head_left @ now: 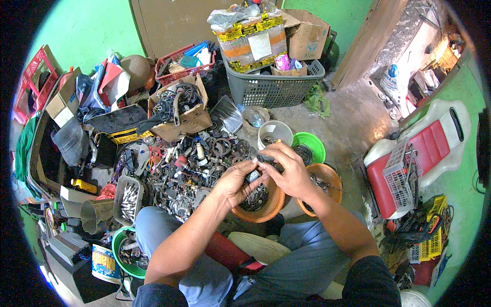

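Holding a small dark metal part [262,162] above an orange bowl [270,207], the left hand [236,181] and the right hand [289,171] both grip it with closed fingers. A pile of scrap parts [189,169] lies on the floor just beside the left hand.

1. The small dark metal part [258,166] is mostly hidden between the left hand [234,183] and right hand [290,171].
2. The round orange plastic bowl [273,204] sits partly hidden under both hands.
3. The pile of tiny black parts [189,169] is too small to tell apart.

head view | above, facing down | near hands [266,176]; single view
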Motion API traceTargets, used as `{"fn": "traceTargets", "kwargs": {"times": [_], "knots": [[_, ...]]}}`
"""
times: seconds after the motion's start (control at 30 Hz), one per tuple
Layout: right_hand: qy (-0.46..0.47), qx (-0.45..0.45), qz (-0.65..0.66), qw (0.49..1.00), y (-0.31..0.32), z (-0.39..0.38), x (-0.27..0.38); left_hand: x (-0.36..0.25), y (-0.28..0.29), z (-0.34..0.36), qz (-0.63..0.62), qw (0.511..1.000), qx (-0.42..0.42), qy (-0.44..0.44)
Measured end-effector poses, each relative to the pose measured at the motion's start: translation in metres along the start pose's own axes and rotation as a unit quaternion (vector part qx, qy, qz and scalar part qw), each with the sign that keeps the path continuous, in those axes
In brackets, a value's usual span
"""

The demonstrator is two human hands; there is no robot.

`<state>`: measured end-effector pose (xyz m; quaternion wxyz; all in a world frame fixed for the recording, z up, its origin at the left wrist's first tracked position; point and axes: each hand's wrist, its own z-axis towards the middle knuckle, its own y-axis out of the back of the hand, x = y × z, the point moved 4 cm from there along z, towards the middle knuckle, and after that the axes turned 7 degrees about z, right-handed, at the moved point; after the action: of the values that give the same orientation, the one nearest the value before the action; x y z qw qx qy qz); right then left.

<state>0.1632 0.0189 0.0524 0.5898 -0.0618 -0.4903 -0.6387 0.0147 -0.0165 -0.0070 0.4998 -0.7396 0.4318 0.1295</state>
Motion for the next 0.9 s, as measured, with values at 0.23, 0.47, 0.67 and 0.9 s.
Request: {"fn": "traceTargets", "kwargs": {"times": [0.23, 0.47, 0.67, 0.9], "knots": [[-0.017, -0.009, 0.041, 0.999, 0.003, 0.000, 0.003, 0.000, 0.000, 0.003, -0.024, 1.000, 0.012, -0.002], [-0.016, -0.072, 0.030, 0.997, 0.014, 0.002, 0.000, -0.006, -0.008, 0.002, -0.060, 0.998, 0.035, 0.004], [-0.166, -0.162, 0.091, 0.968, 0.030, 0.010, -0.052, -0.005, 0.002, 0.008, -0.169, 0.978, 0.118, -0.010], [-0.282, -0.218, 0.085, 0.930, 0.035, 0.006, -0.126, -0.008, -0.003, 0.005, -0.119, 0.983, 0.127, -0.052]]}}
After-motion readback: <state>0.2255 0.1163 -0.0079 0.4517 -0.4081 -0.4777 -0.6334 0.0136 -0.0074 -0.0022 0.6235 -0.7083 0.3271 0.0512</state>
